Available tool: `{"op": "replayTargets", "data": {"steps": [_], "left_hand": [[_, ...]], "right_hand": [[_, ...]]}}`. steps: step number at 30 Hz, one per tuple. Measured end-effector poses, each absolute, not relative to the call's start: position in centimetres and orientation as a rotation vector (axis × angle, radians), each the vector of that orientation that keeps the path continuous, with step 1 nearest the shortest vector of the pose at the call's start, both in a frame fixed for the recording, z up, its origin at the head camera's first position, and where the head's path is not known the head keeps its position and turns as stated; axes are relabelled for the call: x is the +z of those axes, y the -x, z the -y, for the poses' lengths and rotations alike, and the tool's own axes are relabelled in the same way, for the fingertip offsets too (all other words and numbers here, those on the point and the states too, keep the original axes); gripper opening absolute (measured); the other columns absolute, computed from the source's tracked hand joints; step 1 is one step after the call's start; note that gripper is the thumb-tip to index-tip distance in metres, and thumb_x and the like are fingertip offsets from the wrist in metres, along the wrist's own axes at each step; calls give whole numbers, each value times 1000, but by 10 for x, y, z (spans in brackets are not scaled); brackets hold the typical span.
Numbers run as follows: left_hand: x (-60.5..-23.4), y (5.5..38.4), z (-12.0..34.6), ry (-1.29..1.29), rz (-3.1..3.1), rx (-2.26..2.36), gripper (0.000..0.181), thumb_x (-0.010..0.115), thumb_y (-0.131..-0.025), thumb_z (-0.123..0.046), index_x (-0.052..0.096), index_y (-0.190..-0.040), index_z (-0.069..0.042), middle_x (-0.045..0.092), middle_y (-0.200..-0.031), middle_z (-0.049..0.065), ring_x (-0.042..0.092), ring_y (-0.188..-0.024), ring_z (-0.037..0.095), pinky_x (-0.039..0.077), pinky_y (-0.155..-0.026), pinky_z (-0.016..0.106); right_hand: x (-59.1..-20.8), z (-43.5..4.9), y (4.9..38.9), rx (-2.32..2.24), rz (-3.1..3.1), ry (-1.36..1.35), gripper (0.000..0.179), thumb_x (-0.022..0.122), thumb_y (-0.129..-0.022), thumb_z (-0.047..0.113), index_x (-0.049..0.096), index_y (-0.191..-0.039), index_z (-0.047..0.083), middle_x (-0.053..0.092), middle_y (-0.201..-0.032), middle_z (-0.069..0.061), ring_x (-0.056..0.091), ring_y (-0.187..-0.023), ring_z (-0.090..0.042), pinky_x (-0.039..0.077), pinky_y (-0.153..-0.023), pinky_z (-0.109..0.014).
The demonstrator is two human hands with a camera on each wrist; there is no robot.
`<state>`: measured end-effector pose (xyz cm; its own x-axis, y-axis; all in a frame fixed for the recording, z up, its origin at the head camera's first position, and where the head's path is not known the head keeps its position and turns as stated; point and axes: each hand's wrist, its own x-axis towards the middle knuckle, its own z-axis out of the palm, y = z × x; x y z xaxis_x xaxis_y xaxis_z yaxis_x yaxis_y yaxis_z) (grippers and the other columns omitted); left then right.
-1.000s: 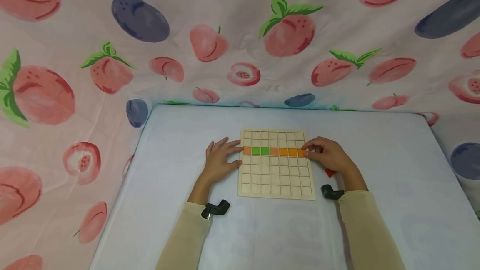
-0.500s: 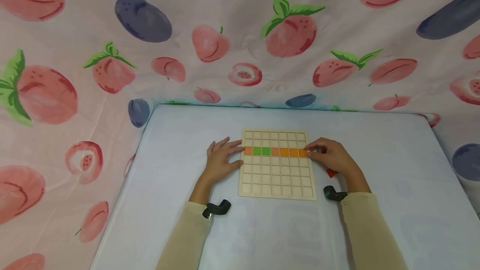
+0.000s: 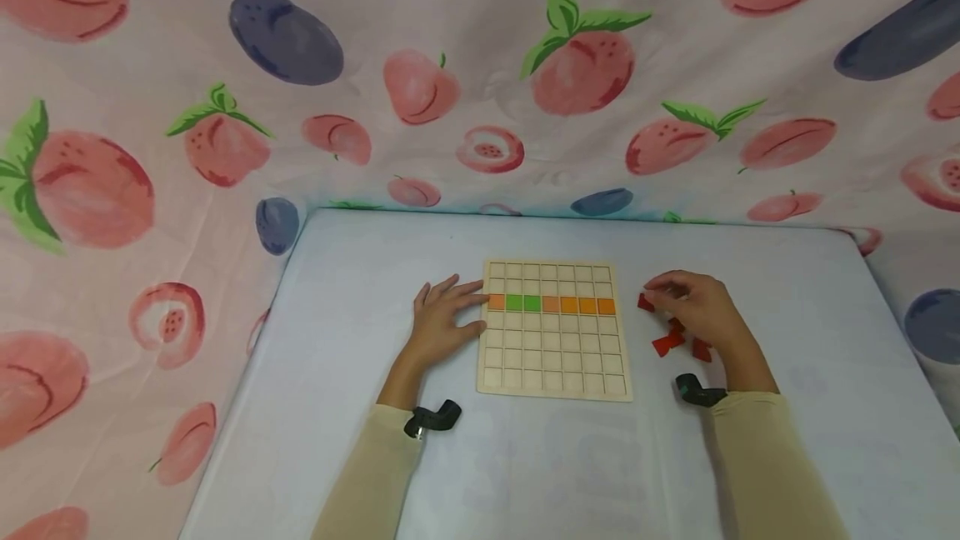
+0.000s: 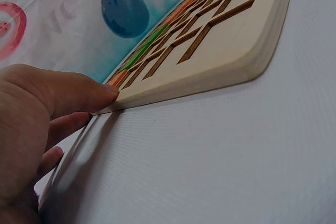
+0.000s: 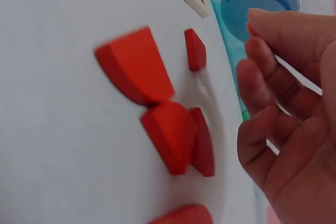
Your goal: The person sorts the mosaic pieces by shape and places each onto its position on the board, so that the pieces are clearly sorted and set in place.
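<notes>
A square wooden grid board (image 3: 553, 365) lies flat on the table. One of its rows holds square tiles: green tiles (image 3: 522, 302) near the left, orange tiles (image 3: 588, 306) toward the right. My left hand (image 3: 440, 327) is at the board's left edge, fingers spread and relaxed; in the left wrist view its thumb (image 4: 84, 93) rests on the board's edge. Right of the board, my right hand (image 3: 697, 307) hovers with loosely bent fingers and nothing between them. Below it lie several red pieces with curved and straight sides, including a larger red piece (image 5: 136, 64) and a small red piece (image 5: 195, 51).
A white cloth covers the table (image 3: 375, 273). Behind it and to the left rises a fruit-printed cloth (image 3: 420, 15). Black wrist mounts sit on both forearms, the left mount (image 3: 433, 418) and the right mount (image 3: 700, 391).
My right hand has left the rightmost orange tile and moved right, over the red pieces, so more of them show. The left hand stays at the board's edge.
</notes>
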<state>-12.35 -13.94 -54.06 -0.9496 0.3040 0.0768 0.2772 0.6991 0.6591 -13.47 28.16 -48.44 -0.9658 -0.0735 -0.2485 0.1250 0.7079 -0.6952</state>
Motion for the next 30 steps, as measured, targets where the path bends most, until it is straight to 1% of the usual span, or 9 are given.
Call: {"op": "replayTargets", "data": {"steps": [4, 9, 13, 16, 20, 23, 26, 30], "left_hand": [[-540, 123, 139, -497, -2871, 1104, 43, 76, -87, -28, 71, -130, -25, 57, -150, -7, 33, -153, 28, 5, -122, 63], [-541, 123, 140, -498, -2877, 1097, 43, 76, -87, -28, 72, -130, -25, 57, -150, -8, 33, -152, 28, 6, -121, 63], [-540, 123, 140, -501, -2874, 1100, 43, 76, -87, -28, 71, -130, -25, 57, -150, -8, 33, -152, 28, 6, -121, 63], [-540, 123, 139, -506, -2874, 1099, 43, 76, -87, -28, 71, -130, -25, 57, -150, -7, 33, -152, 28, 6, -121, 63], [-539, 123, 139, -498, -2875, 1096, 43, 76, -87, -28, 71, -130, -25, 57, -150, -7, 33, -152, 29, 5, -122, 63], [-538, 123, 139, -483, -2867, 1090, 43, 76, -88, -28, 71, -130, -26, 57, -151, -8, 32, -153, 27, 5, -122, 62], [-538, 124, 139, -479, -2857, 1085, 43, 76, -88, -28, 71, -131, -26, 56, -151, -9, 31, -153, 27, 4, -123, 62], [-539, 124, 139, -471, -2843, 1078, 44, 76, -88, -29, 70, -132, -27, 55, -152, -10, 30, -154, 25, 3, -123, 61]], "right_hand": [[-485, -285, 138, -996, -2705, -13, 35, 70, -96, 36, 70, -122, 12, 68, -107, -15, 62, -85, -27, 56, -66, -31], [-490, -288, 139, -904, -2722, 19, 36, 72, -95, 31, 70, -124, 10, 68, -102, -13, 60, -85, -26, 53, -65, -30], [-494, -288, 140, -855, -2730, 60, 41, 73, -94, 32, 69, -130, 13, 67, -106, -11, 58, -91, -26, 51, -66, -29], [-496, -287, 141, -837, -2736, 73, 40, 73, -94, 31, 70, -130, 13, 66, -109, -12, 56, -93, -26, 50, -67, -29], [-496, -284, 141, -825, -2759, 105, 34, 74, -94, 25, 72, -125, 12, 68, -111, -13, 56, -94, -27, 50, -73, -30], [-495, -281, 142, -822, -2768, 129, 28, 73, -94, 20, 73, -120, 14, 69, -110, -12, 56, -96, -28, 50, -78, -33], [-494, -277, 142, -833, -2754, 134, 21, 73, -93, 18, 71, -114, 16, 70, -106, -9, 58, -97, -27, 50, -80, -34], [-491, -271, 142, -855, -2758, 158, 14, 74, -93, 16, 69, -106, 18, 71, -99, -5, 60, -94, -24, 50, -80, -34]]}}
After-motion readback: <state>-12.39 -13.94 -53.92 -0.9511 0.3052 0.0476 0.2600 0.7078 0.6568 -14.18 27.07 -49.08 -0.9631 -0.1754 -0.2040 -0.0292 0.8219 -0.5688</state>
